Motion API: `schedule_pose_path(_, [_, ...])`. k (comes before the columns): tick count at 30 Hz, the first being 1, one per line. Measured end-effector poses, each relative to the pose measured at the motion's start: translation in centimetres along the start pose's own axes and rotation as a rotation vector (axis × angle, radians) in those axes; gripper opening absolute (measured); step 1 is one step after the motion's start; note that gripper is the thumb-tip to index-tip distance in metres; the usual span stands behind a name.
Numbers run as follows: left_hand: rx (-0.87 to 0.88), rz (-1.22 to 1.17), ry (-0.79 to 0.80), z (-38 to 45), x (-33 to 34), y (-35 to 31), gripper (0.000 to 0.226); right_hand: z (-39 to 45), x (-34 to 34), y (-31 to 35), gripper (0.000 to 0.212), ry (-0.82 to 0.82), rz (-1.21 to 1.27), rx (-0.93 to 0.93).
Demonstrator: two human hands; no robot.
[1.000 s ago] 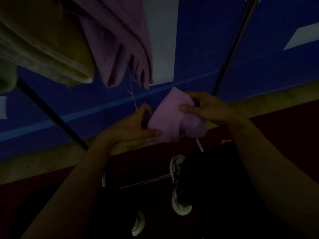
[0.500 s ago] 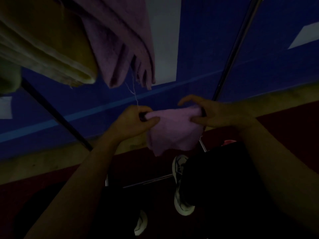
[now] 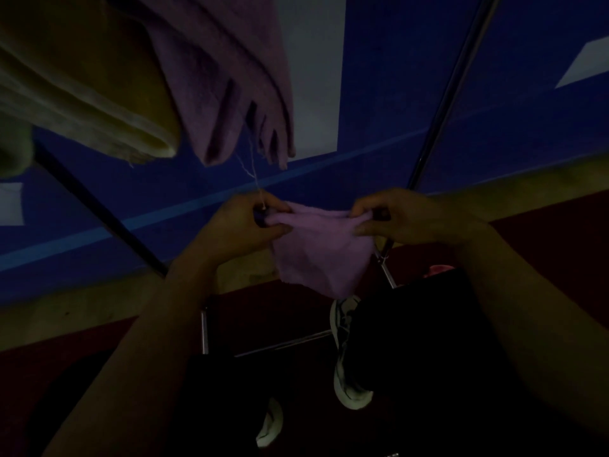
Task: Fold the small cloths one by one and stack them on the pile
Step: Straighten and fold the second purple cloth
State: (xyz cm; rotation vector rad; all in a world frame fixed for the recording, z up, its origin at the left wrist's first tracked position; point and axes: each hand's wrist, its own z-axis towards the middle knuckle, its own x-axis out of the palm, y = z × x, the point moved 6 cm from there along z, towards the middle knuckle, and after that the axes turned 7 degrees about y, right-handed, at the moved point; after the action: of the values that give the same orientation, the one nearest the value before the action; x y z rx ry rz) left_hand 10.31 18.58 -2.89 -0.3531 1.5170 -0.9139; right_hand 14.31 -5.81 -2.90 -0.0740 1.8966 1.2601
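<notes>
Since a moment ago you've spread the lilac cloth (image 3: 321,250) wide, left hand (image 3: 242,227) and right hand (image 3: 412,219) each pinching a top corner, its body hanging below between them.

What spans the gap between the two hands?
In the head view, the pink cloth stretches between the left hand and right hand, each pinching a top corner.

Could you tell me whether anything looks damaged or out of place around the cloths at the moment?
Yes: a loose pale thread dangles from the folded purple cloth overhead, reaching toward the left hand, so that edge looks frayed. The small purple cloth stretched between both hands looks intact.
</notes>
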Motion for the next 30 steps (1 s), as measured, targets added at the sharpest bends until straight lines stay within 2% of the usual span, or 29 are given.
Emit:
schedule_pose_path(4, [-0.008, 0.055, -0.012, 0.1, 0.1, 0.1, 0.026, -0.1, -0.5, -0.4, 0.018, -0.06, -0.034, 0.027])
schedule_pose_path(15, [0.047, 0.145, 0.02, 0.5, 0.6, 1.1, 0.016, 0.0, -1.3, 0.0, 0.018, -0.183, -0.304, 0.01])
schedule_pose_path(19, [0.051, 0.176, 0.06, 0.5, 1.0, 0.8, 0.019, 0.0, -1.4, 0.2, 0.044, -0.204, -0.345, -0.02])
schedule_pose_path(22, [0.022, 0.158, 0.066, 0.5, 0.7, 1.1, 0.018, 0.0, -1.4, 0.7, 0.046, -0.219, -0.334, -0.054])
schedule_pose_path(25, [0.018, 0.122, 0.059, 0.5, 0.1, 1.4, 0.016, -0.3, -1.3, 2.1, 0.035, -0.192, -0.29, -0.096])
schedule_pose_path(30, [-0.018, 0.111, 0.004, 0.4, -0.5, 1.4, 0.024, 0.2, 2.5, 5.7, 0.047, -0.021, -0.485, -0.271])
